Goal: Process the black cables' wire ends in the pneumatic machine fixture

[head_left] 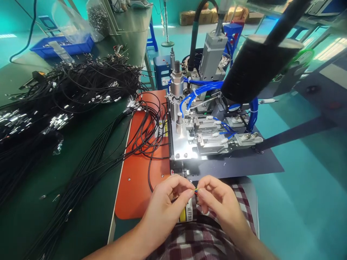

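Note:
Thin coloured wires (196,190), with yellow-green, blue and red showing, run between my two hands. My left hand (169,202) pinches them from the left between thumb and forefinger. From the right, my right hand (219,200) closes thumb and fingers on the same wires, whose ends are hidden by the fingertips. Both hands are low in front of the machine's metal plate (179,146), above my lap. A black cable (149,177) loops over the orange-red base plate (143,169) and passes behind my left hand; whether it joins the wires I cannot tell.
Bundles of black cables (89,162) cover the dark green table (89,224) on the left, with a blue bin (62,47) behind. Pneumatic cylinders (211,124) and blue hoses (203,88) stand just beyond my hands. A thick black cylinder (257,68) overhangs the right side.

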`<state>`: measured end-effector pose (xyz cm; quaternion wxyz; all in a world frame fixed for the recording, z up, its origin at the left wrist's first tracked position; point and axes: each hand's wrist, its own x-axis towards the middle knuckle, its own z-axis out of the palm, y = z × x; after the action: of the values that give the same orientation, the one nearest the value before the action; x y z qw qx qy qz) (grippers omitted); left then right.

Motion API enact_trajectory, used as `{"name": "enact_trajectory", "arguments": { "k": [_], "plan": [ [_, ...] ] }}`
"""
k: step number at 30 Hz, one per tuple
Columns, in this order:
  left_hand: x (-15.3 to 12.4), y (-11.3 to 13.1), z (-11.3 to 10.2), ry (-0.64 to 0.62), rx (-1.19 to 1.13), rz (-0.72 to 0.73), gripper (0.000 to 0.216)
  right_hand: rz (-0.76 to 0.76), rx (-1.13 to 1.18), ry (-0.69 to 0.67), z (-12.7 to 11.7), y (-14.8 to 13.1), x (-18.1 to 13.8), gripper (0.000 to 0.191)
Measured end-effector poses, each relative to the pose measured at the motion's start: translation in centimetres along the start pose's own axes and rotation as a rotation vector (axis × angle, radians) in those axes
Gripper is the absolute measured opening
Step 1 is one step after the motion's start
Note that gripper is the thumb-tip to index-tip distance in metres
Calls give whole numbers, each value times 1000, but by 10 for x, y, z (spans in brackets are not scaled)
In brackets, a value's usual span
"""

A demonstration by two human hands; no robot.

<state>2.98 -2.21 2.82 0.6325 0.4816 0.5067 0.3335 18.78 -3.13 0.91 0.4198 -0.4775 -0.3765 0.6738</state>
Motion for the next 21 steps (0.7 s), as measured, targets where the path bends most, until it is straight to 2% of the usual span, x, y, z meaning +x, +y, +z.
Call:
{"name": "enact_trajectory", "arguments": {
  "k": [6,10,12,17,21],
  "plan": [
    [1,6,0,-37,-103,-45,14,85,174,-49,0,6,1,24],
    [1,8,0,-64,-69,-61,13,179,253,-168,-6,5,8,24],
    [1,8,-1,-72,-43,-94,14,153,192,-214,-10,3,12,23],
    [5,7,-3,-121,-51,-154,11,-27,-91,-259,-15,-4,17,22],
    [5,10,-2,-66,-52,-138,7,-74,-156,-229,-15,-6,17,19]
  ]
}}
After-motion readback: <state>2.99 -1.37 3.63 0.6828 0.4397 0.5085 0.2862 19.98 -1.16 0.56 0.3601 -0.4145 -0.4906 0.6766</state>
